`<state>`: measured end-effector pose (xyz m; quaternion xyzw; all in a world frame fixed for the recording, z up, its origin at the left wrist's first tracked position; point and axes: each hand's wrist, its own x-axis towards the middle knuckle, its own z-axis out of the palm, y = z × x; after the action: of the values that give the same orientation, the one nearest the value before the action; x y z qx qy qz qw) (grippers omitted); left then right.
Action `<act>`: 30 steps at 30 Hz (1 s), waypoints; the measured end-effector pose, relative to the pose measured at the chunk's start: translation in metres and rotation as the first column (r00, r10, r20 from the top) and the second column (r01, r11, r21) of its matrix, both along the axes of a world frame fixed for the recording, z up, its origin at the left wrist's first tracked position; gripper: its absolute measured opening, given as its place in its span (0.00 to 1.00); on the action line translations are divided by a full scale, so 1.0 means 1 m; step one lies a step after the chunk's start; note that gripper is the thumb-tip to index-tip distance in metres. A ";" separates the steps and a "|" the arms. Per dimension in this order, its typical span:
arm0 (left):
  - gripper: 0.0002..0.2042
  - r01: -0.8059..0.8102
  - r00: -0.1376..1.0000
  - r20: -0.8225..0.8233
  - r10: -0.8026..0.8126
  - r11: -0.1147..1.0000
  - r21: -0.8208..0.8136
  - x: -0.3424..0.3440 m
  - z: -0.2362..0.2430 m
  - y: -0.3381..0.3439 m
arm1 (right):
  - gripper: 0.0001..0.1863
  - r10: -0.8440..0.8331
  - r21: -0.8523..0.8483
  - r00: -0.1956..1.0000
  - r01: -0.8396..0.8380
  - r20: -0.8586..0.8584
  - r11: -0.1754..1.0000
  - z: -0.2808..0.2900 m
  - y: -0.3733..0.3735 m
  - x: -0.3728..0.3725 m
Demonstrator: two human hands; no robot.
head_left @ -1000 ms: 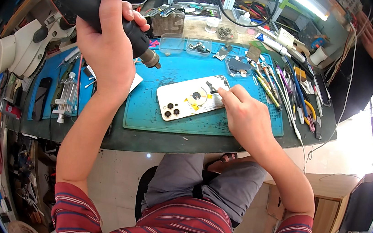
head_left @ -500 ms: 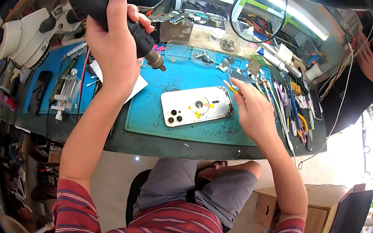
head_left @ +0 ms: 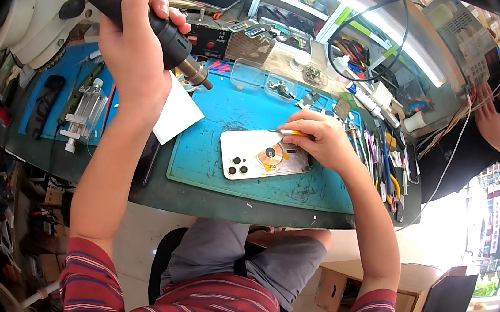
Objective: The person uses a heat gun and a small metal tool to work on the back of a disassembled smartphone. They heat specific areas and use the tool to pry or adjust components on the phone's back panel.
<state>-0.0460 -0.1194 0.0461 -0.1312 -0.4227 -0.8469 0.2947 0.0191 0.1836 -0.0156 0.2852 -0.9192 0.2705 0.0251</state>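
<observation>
My left hand point(head_left: 132, 62) is wrapped round a black hot air gun point(head_left: 173, 45) raised over the left part of the bench. Its metal nozzle points down and right, apart from the phone. A smartphone point(head_left: 239, 145) lies back up on the blue mat point(head_left: 205, 172), its camera lenses at the near left. A round coil with copper and yellow patches shows mid-back, and the end by my right hand looks dark and damaged. My right hand point(head_left: 325, 138) pinches a thin tool with a yellow handle point(head_left: 291, 132) at the phone's far edge; its tip is hard to make out.
White paper point(head_left: 180, 111) lies left of the phone, near a metal clamp fixture point(head_left: 84, 112) and a microscope point(head_left: 33, 26). Clear plastic boxes point(head_left: 247, 75) stand behind. Pens, tweezers and pliers point(head_left: 389, 153) crowd the right. Another person's arm point(head_left: 491, 119) rests at far right.
My right hand has moved left with the yellow-handled tool, from beside the phone to its far edge. The hot air gun stays raised in my left hand. The view has shifted slightly.
</observation>
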 end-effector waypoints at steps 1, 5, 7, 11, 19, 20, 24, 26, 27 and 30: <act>0.17 0.017 1.000 -0.022 -0.017 1.000 0.006 -0.001 0.000 -0.002 | 0.11 0.014 0.007 1.000 -0.014 -0.020 1.000 -0.001 -0.001 -0.002; 0.16 -0.019 1.000 0.003 0.019 1.000 0.001 0.001 0.002 -0.007 | 0.08 0.040 0.078 0.994 -0.032 -0.104 0.996 -0.003 -0.002 -0.007; 0.14 -0.050 0.996 0.068 0.049 0.999 0.013 0.002 0.005 -0.008 | 0.06 0.011 0.152 0.989 0.012 -0.147 0.988 -0.005 -0.007 -0.006; 0.14 -0.046 0.997 0.063 0.044 0.999 0.026 0.001 0.004 -0.008 | 0.08 -0.095 0.161 0.968 0.135 -0.234 0.978 -0.011 -0.011 -0.005; 0.14 -0.070 0.995 0.078 0.069 0.997 0.010 0.001 0.002 -0.011 | 0.06 -0.425 -0.075 0.867 0.421 -0.262 0.904 0.015 0.003 0.009; 0.15 -0.061 0.995 0.081 0.060 0.998 0.014 0.001 0.002 -0.011 | 0.06 -0.450 -0.093 0.849 0.442 -0.277 0.892 0.017 0.011 0.011; 0.15 -0.036 0.997 0.066 0.035 0.999 0.012 0.000 0.000 -0.008 | 0.07 -0.503 0.009 0.819 0.525 -0.278 0.851 0.015 0.038 0.012; 0.15 -0.045 0.997 0.069 0.045 0.999 -0.001 0.000 -0.001 -0.008 | 0.07 -0.427 0.054 0.833 0.474 -0.351 0.879 0.005 0.047 0.009; 0.15 -0.042 0.997 0.068 0.042 0.999 -0.003 0.000 0.000 -0.007 | 0.08 -0.436 0.054 0.807 0.495 -0.398 0.867 0.004 0.051 0.011; 0.15 -0.044 0.997 0.067 0.045 0.999 -0.007 0.000 -0.002 -0.009 | 0.08 -0.466 0.039 0.777 0.530 -0.423 0.847 0.010 0.033 0.018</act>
<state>-0.0456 -0.1283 0.0439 -0.0941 -0.4375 -0.8429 0.2988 0.0368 0.2166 -0.0056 0.0811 -0.9550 0.1179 0.2598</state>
